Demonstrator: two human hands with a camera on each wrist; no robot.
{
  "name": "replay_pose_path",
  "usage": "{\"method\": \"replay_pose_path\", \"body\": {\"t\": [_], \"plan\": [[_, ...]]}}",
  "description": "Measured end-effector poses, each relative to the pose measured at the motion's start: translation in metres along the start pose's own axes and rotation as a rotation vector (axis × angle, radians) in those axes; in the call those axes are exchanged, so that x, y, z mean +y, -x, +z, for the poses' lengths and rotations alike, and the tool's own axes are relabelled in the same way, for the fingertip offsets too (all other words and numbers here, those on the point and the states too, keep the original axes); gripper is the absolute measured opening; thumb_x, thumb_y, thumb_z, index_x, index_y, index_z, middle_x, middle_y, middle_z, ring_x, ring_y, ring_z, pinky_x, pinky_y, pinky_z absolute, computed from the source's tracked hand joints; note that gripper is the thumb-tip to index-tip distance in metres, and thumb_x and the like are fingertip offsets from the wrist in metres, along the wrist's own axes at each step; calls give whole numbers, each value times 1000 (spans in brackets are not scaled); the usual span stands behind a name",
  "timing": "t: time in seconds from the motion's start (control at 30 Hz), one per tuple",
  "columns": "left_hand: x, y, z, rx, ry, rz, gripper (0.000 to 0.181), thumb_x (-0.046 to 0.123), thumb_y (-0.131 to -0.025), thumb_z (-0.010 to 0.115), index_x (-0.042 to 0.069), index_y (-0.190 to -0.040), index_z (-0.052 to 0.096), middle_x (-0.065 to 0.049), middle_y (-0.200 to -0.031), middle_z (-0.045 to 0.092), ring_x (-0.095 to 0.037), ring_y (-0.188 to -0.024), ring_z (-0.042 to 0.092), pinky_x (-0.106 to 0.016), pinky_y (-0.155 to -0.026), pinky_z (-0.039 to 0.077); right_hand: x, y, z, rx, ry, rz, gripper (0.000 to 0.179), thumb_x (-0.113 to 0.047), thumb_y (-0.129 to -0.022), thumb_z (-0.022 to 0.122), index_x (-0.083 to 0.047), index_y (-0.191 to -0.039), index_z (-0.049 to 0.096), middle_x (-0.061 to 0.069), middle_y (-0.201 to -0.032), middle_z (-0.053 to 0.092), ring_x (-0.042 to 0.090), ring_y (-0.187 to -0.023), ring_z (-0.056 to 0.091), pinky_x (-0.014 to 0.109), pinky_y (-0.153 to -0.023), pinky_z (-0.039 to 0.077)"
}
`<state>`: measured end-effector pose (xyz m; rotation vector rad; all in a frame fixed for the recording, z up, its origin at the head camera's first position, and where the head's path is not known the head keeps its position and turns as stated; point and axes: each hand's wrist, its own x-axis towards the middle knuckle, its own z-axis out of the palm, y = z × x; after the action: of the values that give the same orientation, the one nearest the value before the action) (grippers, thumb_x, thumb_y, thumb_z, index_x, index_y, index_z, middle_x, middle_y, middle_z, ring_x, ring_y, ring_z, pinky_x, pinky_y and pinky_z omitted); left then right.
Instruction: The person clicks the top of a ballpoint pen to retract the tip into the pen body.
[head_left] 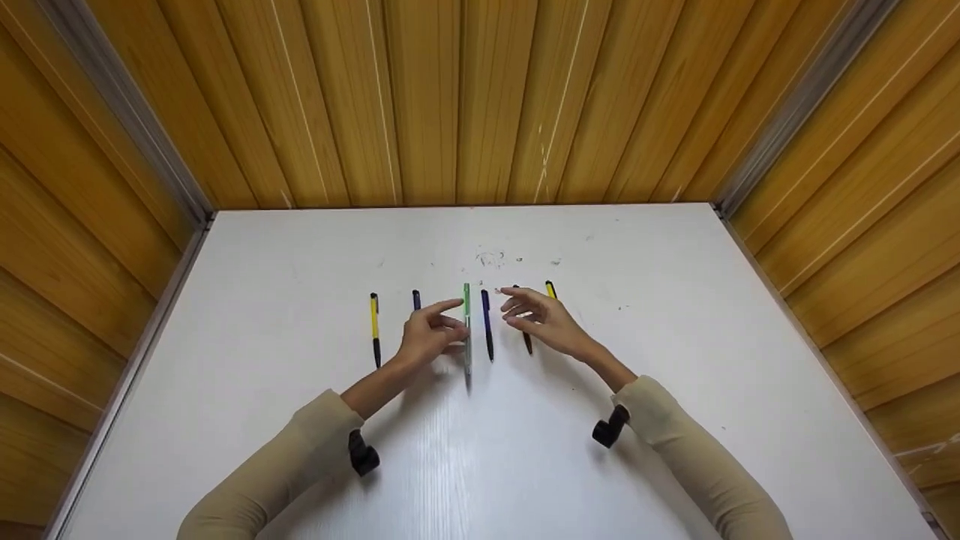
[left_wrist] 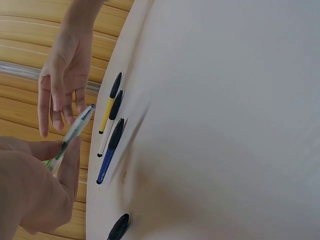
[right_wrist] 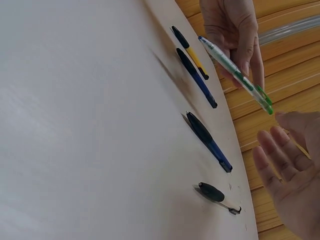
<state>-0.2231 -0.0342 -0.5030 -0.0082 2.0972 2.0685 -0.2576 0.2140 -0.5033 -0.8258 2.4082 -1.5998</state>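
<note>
Head view, and the left hand [head_left: 429, 336] has the clear pen with the green end [right_wrist: 235, 72]! Thumb and fingers pinch it around the middle of the barrel, up off the white table [head_left: 465, 465], green end pointing away from the person and blue tip back toward them.

Across from it, the right hand [head_left: 551, 324] hovers with its fingers loosely spread, palm turned inward, nothing in its grasp; the right wrist view puts its fingers and thumb near that green end, a gap showing between.

Now to the row on the table! Far left, a yellow pen [head_left: 375, 330] with a dark grip; next to it a blue pen [right_wrist: 196, 77], partly covered by the left hand from above. Between the two hands lies a second blue pen [head_left: 487, 324], its black grip toward the person. Then a white pen [right_wrist: 219, 197], partly under the right hand in the head view, and at the right end another yellow pen [left_wrist: 110, 105], largely hidden there too. All five lie roughly side by side, well apart.

Beige sleeves [head_left: 292, 457] on both arms, a small black camera [head_left: 364, 454] by each cuff, and wood-patterned panels [head_left: 420, 97] surround the table.
</note>
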Motion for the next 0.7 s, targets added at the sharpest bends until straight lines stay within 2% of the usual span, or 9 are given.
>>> {"method": "replay_pose_path", "body": {"t": [0.2,0.33,0.47,0.53,0.7], "plan": [[0,-5,-5,19,-16,1,55,-12,-88,67,5,-141,61,-19,-96,75,-20,-81,75,-43,-82,67,3,4,-11,-18,-25,26,48,-7,-99,65,6,-143,52,33,-128,63,44,-119,64,21,-97,57],[-2,-9,-6,32,-67,33,54,-11,-88,68,3,-140,61,-20,-95,75,-20,-80,75,-38,-76,68,5,8,-19,-18,-25,45,47,-10,-100,65,6,-142,53,31,-130,63,43,-122,63,19,-99,56],[-4,-16,-7,45,-120,53,54,-9,-87,72,3,-139,62,-21,-95,75,-18,-79,75,-33,-72,67,9,10,-28,-20,-90,71,47,-9,-101,64,8,-143,51,33,-136,59,42,-127,60,19,-102,55],[-5,-19,-8,50,-146,42,54,-8,-87,73,4,-139,62,-20,-95,74,-17,-77,74,-31,-71,67,12,9,-32,-16,-129,97,48,-10,-101,64,6,-144,51,32,-139,58,41,-131,58,20,-104,54],[-8,-26,-13,50,-219,20,55,-6,-87,73,2,-140,60,-21,-95,75,-26,-77,77,-32,-69,67,15,6,-42,-1,-168,157,50,-12,-101,65,6,-145,50,27,-141,58,41,-134,56,20,-105,55]]}}
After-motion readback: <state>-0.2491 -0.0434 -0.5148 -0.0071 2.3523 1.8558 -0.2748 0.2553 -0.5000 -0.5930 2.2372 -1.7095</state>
